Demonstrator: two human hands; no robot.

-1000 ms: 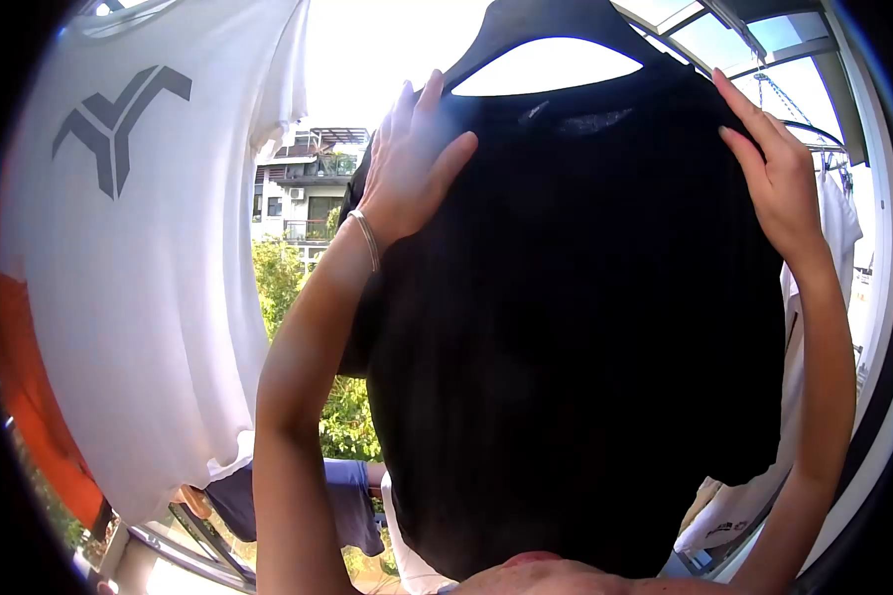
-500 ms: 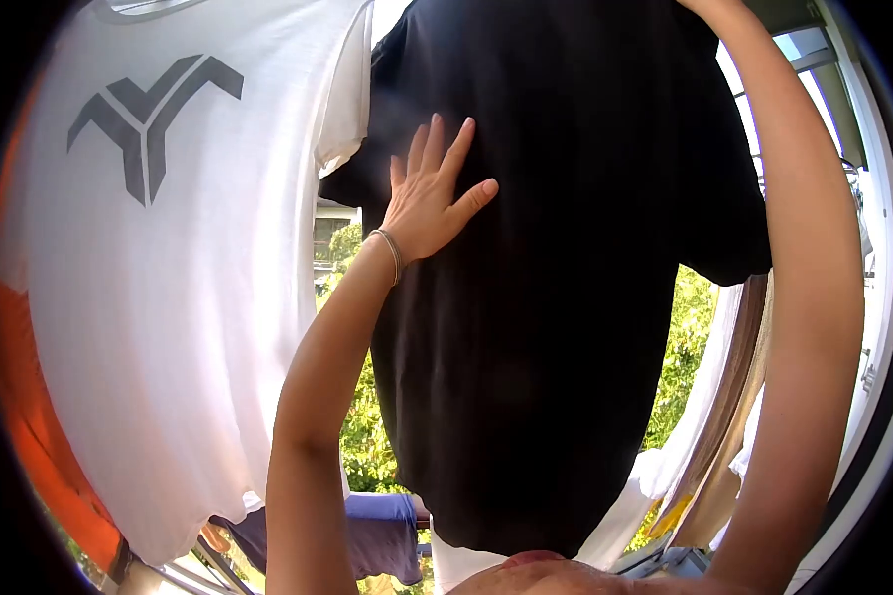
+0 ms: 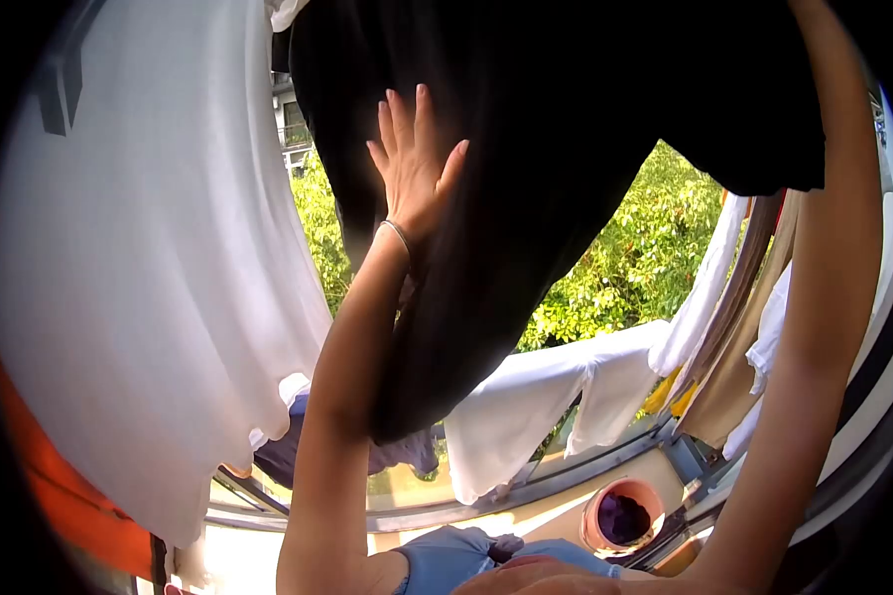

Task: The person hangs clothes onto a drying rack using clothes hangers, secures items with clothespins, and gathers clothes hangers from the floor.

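A black T-shirt (image 3: 526,169) hangs in front of me, its lower part swung toward the left. My left hand (image 3: 412,169) lies flat against its front, fingers spread and pointing up, with a thin bracelet (image 3: 397,236) at the wrist. On the right, my right arm (image 3: 833,248) reaches up past the shirt's sleeve; the hand itself is beyond the top edge. To the left of the black shirt hangs a white T-shirt (image 3: 159,268) with a grey print (image 3: 63,89), partly cut off by the frame.
White garments (image 3: 526,397) hang over a low rail beyond the shirt. Brown and beige clothes (image 3: 734,367) hang at right, an orange cloth (image 3: 69,486) at lower left. A pink bucket (image 3: 590,526) with dark purple cloth stands on the floor. Leafy trees (image 3: 635,238) show outside.
The view has tipped downward, bringing the floor and bucket into sight. The black shirt's hem has swung left. My right hand has left the top of the frame; my left palm stays on the cloth.
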